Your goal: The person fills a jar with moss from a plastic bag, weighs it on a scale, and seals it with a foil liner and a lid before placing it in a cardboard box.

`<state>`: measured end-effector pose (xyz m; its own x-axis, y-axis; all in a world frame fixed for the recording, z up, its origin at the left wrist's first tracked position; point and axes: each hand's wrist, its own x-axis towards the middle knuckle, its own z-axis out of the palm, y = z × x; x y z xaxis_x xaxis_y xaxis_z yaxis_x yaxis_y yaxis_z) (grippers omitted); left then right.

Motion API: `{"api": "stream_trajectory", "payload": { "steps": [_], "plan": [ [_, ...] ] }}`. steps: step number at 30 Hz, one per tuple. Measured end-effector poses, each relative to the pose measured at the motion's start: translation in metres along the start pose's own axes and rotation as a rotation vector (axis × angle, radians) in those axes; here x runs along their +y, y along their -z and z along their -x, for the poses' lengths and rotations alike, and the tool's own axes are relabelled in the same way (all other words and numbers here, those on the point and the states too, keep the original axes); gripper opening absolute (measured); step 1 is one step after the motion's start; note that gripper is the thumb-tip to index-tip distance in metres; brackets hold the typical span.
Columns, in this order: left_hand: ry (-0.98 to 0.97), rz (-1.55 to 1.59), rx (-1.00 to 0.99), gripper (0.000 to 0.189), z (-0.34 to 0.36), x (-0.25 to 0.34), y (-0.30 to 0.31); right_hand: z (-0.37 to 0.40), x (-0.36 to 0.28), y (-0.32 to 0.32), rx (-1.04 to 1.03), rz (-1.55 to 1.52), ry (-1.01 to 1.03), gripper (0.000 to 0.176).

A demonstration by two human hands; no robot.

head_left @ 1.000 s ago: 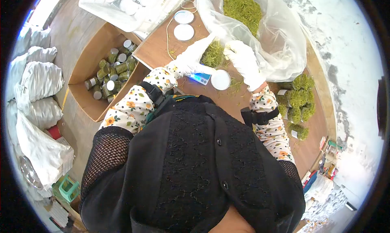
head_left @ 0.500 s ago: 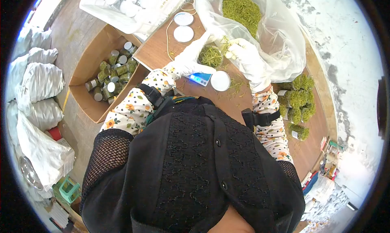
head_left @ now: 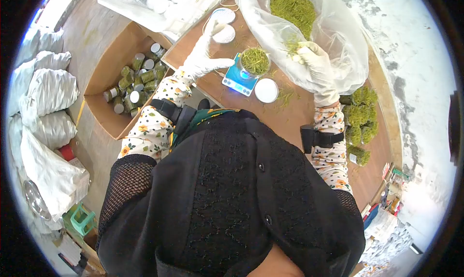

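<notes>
A round white lid (head_left: 266,91) lies beside the blue scale (head_left: 235,80) bearing a clear jar of green shreds (head_left: 254,62); left of the scale, my white-gloved left hand (head_left: 203,59) spreads its fingers; right, my white-gloved right hand (head_left: 317,69) pinches green strands (head_left: 293,46) by a translucent bag (head_left: 351,40).

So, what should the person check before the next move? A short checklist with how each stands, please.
1. Clear round jar of green strands on the flat blue scale: ok.
2. Jar uncovered; round white lid lying beside the scale: ok.
3. White-gloved left hand off jar and scale: ok, open to one side.
4. White-gloved right hand empty: not ok, it pinches loose green strands.
5. Scale reading at the wanted weight: cannot tell, digits too small.
</notes>
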<state>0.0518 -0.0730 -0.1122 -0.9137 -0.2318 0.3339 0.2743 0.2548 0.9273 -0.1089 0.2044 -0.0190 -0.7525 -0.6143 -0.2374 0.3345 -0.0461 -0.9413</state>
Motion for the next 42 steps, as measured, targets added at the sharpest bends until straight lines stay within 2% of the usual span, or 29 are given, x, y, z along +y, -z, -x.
{"api": "stream_trajectory", "payload": {
  "steps": [3,6,10,13,17,19,21,24,27,30,33,34,37,42],
  "plan": [
    [-0.016,-0.004,0.077,0.129,0.011,-0.010,0.012,0.003,0.014,0.040,0.032,0.076,-0.029,0.011],
    [0.073,-0.070,0.122,0.127,0.020,-0.018,0.018,0.000,0.062,0.115,0.002,0.189,-0.093,0.008],
    [0.160,-0.044,0.156,0.127,0.030,-0.028,0.021,0.017,0.071,0.140,0.046,0.248,-0.121,0.008],
    [0.170,-0.053,0.132,0.127,0.033,-0.025,0.022,0.013,0.039,0.128,0.021,0.138,0.029,0.009],
    [0.114,-0.052,0.069,0.128,0.029,-0.023,0.010,-0.010,-0.004,0.115,0.424,0.336,0.154,0.013],
    [0.110,-0.014,0.006,0.132,0.024,-0.013,0.003,-0.003,-0.017,0.093,0.479,0.764,0.377,0.014],
    [0.112,0.007,-0.030,0.134,0.024,-0.011,-0.001,-0.003,-0.008,0.074,0.385,0.997,0.543,0.015],
    [0.123,-0.033,-0.061,0.130,0.028,-0.019,-0.006,0.001,0.022,0.032,-0.009,1.095,0.704,0.019],
    [0.100,-0.112,-0.156,0.123,0.024,-0.015,-0.017,-0.006,0.048,0.001,0.068,1.294,0.834,0.024],
    [0.023,-0.281,-0.236,0.123,0.010,-0.005,-0.033,-0.022,0.041,-0.025,-0.091,1.198,0.550,0.029],
    [0.054,-0.242,-0.260,0.123,0.001,0.006,-0.045,-0.017,0.028,-0.054,-0.185,1.298,0.444,0.032],
    [0.036,-0.253,-0.234,0.120,-0.001,0.008,-0.048,-0.017,0.031,-0.056,-0.225,1.392,0.545,0.027],
    [0.016,-0.297,-0.222,0.116,-0.007,0.009,-0.053,-0.024,0.049,-0.049,-0.214,1.441,0.681,0.021],
    [-0.033,-0.337,-0.212,0.112,-0.007,0.007,-0.053,-0.024,0.048,-0.041,-0.225,1.166,0.568,0.016]
  ]
}}
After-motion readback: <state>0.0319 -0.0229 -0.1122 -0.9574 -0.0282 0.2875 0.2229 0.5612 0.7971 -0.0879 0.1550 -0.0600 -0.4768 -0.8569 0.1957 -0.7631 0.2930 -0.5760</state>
